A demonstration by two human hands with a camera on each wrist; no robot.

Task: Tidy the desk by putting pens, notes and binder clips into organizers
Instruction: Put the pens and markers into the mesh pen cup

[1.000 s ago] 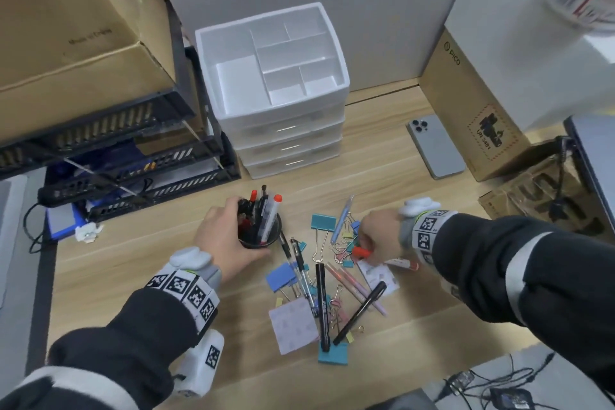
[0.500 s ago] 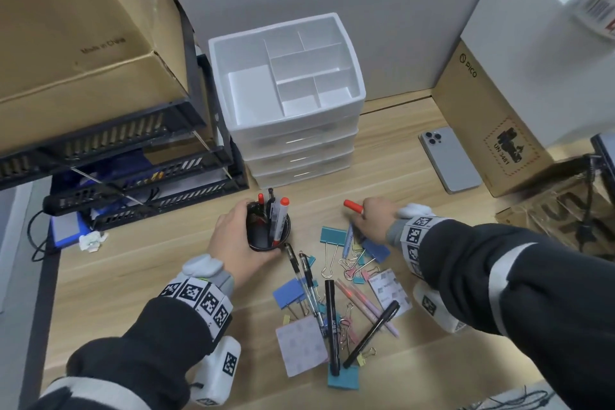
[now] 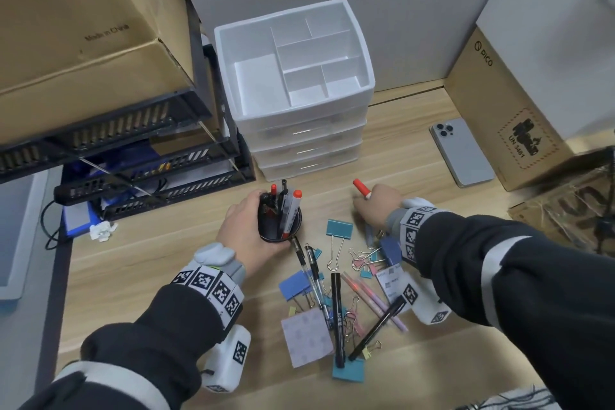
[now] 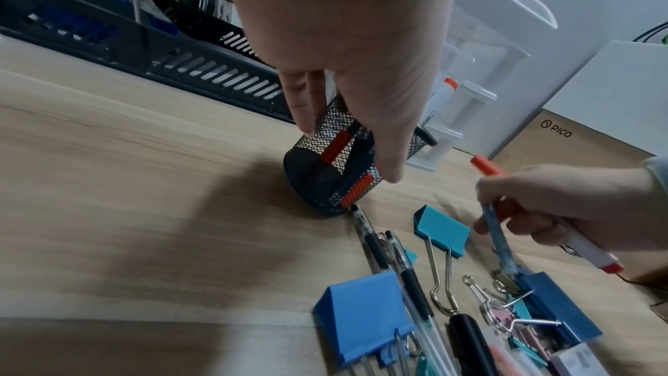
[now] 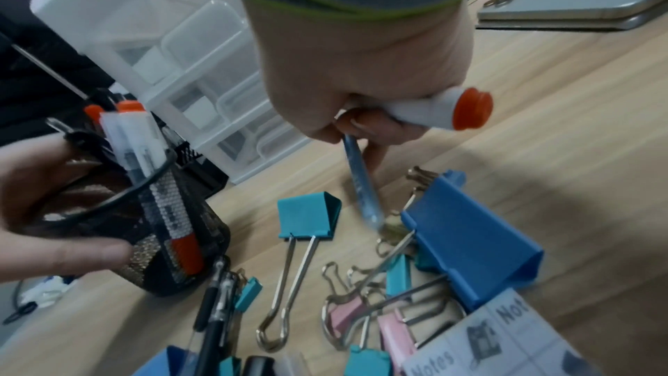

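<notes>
My left hand point(image 3: 248, 230) grips a black mesh pen cup point(image 3: 283, 226) standing on the desk, with several pens and red-capped markers in it; the cup point(image 4: 336, 170) shows under my fingers in the left wrist view. My right hand point(image 3: 376, 206) holds a white marker with red ends point(image 5: 448, 110) and pinches a light blue pen point(image 5: 361, 182) whose tip points down at the clips. Loose pens point(image 3: 337, 313), binder clips point(image 3: 339, 230) and note pads point(image 3: 306, 336) lie scattered below both hands.
A white drawer organizer point(image 3: 296, 76) with open top compartments stands behind the cup. Black paper trays point(image 3: 133, 173) and a cardboard box fill the left. A phone point(image 3: 461, 151) and a brown box point(image 3: 506, 116) lie at the right.
My right hand lifted the red-capped marker off the pile, moved up and away from it, and now also pinches the blue pen. My left hand kept hold of the cup.
</notes>
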